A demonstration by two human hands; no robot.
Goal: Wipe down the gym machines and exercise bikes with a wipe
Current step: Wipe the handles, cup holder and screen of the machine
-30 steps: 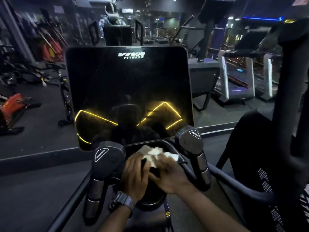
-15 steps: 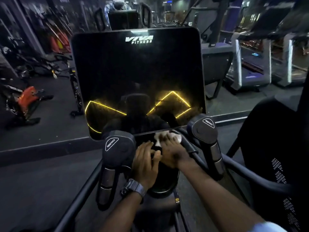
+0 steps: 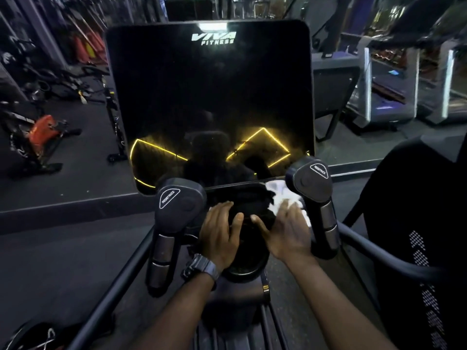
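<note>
While the left hand (image 3: 222, 238) lies flat on the console (image 3: 235, 195), right hand (image 3: 285, 233), fingers (image 3: 286, 207) straight, presses wipe (image 3: 278, 195) beside handle (image 3: 310, 183).

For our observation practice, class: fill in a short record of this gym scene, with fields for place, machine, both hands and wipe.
place: dim gym, treadmills at the far right
machine: black screen marked Viva Fitness
left hand: resting on the dark console, holding nothing
right hand: flat, pressing the wipe by the right resistance handle
wipe: white, crumpled, partly under that hand
</note>
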